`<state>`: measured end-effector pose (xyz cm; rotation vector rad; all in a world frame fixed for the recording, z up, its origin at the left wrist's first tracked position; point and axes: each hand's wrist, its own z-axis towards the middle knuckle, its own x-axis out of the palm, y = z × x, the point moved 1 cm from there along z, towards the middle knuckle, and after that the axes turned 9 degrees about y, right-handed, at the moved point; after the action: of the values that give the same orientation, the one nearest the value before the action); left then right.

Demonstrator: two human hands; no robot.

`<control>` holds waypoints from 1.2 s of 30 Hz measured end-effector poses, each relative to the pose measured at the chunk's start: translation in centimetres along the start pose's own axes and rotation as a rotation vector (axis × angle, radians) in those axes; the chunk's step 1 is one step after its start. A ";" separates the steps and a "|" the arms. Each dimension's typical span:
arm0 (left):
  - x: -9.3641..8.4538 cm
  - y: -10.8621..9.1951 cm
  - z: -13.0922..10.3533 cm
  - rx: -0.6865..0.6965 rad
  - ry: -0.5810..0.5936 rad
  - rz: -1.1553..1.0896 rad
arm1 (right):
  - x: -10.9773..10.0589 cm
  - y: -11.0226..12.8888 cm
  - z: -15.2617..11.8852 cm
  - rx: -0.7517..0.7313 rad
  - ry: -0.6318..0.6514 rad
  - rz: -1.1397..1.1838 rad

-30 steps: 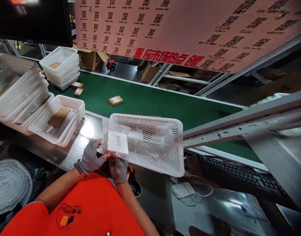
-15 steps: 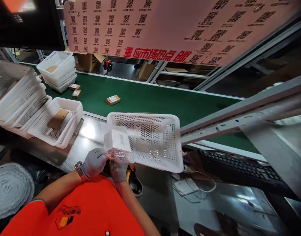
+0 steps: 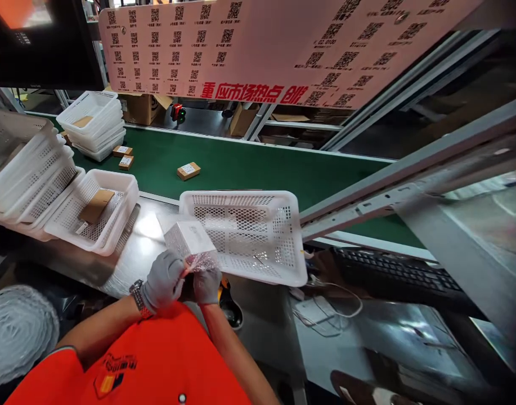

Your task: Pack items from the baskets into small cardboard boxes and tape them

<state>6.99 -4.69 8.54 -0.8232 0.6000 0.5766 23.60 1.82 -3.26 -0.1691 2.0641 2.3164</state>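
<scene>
Head view: just beside the near-left corner of the white basket, the left hand is pinching bubble wrap around a white box, the right hand's grip staying unreadable beneath, wrapping apparently progressing, and folding probably needing taut film.

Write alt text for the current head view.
Gray-gloved left hand pinches clear bubble wrap around a white box, the gloved right hand against its near end. A white perforated basket sits alongside; small cardboard boxes lie on a green belt behind. Stacked white baskets at left, pink QR-code board above.
</scene>
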 end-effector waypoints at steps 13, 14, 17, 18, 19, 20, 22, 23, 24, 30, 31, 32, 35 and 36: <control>-7.3 1.3 4.1 -0.473 -0.107 -0.225 | -4.8 12.1 1.4 -0.133 0.289 -0.464; -7.5 1.1 4.0 -0.477 -0.065 -0.263 | -5.1 12.8 1.3 -0.076 0.326 -0.405; -7.4 0.8 3.1 -0.475 0.062 -0.359 | -5.6 13.3 0.0 0.099 0.473 -0.247; -7.2 0.9 2.7 -0.482 0.090 -0.383 | -5.7 13.1 -0.6 0.136 0.522 -0.235; -6.9 1.1 2.2 -0.492 0.116 -0.404 | -5.8 12.7 -1.3 0.161 0.567 -0.243; -6.6 1.5 1.8 -0.503 0.145 -0.423 | -5.8 12.2 -1.9 0.174 0.593 -0.261; -5.7 2.3 1.0 -0.530 0.206 -0.455 | -5.7 10.9 -3.2 0.191 0.586 -0.296; -5.2 2.8 0.6 -0.547 0.233 -0.468 | -5.6 10.2 -3.8 0.211 0.561 -0.294; -4.6 3.3 0.2 -0.566 0.259 -0.479 | -5.4 9.5 -4.2 0.245 0.530 -0.274; -1.6 5.4 -1.6 -0.690 0.354 -0.519 | -4.0 5.9 -5.6 0.471 0.326 -0.095; -1.4 5.6 -1.7 -0.701 0.350 -0.518 | -3.8 5.6 -5.6 0.487 0.286 -0.053; -1.2 5.7 -1.8 -0.703 0.344 -0.520 | -3.8 5.3 -5.6 0.502 0.247 -0.002; -1.2 6.0 -1.5 -0.646 0.335 -0.540 | -3.9 4.7 -5.6 0.533 0.146 0.131; -1.1 6.1 -1.3 -0.618 0.335 -0.545 | -4.0 4.5 -5.6 0.531 0.119 0.153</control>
<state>1.76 -2.68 5.58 -1.6250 0.4674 0.1078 27.45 -4.05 1.00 -0.1360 2.7475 1.7691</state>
